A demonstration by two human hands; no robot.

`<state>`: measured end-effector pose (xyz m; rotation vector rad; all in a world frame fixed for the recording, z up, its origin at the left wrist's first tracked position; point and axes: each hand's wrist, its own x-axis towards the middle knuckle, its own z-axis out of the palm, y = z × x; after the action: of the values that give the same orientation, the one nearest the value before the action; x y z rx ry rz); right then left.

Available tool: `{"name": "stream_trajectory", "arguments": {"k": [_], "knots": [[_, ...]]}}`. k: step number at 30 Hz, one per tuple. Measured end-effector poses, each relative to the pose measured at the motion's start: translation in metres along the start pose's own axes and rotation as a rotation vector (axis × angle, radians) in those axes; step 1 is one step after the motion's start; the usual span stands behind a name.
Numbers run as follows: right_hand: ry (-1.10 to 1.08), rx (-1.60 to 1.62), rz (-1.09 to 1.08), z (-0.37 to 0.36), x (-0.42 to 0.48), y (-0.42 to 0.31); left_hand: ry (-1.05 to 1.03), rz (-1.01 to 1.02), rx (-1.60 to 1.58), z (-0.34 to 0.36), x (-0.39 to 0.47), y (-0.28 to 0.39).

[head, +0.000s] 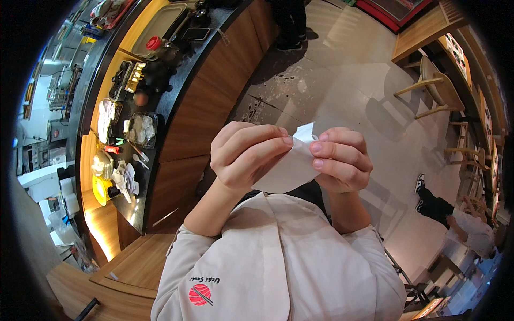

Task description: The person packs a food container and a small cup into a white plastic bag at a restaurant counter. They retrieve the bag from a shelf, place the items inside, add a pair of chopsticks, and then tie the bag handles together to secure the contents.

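Note:
Both of my hands are raised in front of my chest, holding a thin white sheet, which looks like paper or a small paper bag. My left hand pinches its right side between thumb and fingertips. On the other side, my right hand grips the upper left edge with its fingertips. A folded or creased white flap sticks up between the two hands. The lower part of the sheet hangs down in front of my white jacket. Part of the sheet is hidden behind my fingers.
A dark counter with wooden panels runs along the left, bearing a clear plastic container, a red-lidded jar, a white spoon and crumpled papers. Wooden chairs stand right. One person stands ahead; another is at the lower right.

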<state>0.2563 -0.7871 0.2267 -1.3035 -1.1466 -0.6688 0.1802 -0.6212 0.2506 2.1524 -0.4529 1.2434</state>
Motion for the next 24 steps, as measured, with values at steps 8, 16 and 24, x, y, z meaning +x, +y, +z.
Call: {"name": "stream_trajectory", "arguments": {"k": [8,16,24], "knots": [[-0.153,0.504,0.363,0.007,0.001,0.011,-0.036,-0.254,-0.198,-0.001,0.002,-0.003],[-0.299,0.779,0.927,0.025,-0.025,0.013,-0.228,-0.398,-0.258,-0.009,-0.020,-0.008],[0.210,0.578,1.022,0.046,-0.052,0.033,-0.083,-0.422,-0.354,-0.029,-0.048,-0.028]]}}
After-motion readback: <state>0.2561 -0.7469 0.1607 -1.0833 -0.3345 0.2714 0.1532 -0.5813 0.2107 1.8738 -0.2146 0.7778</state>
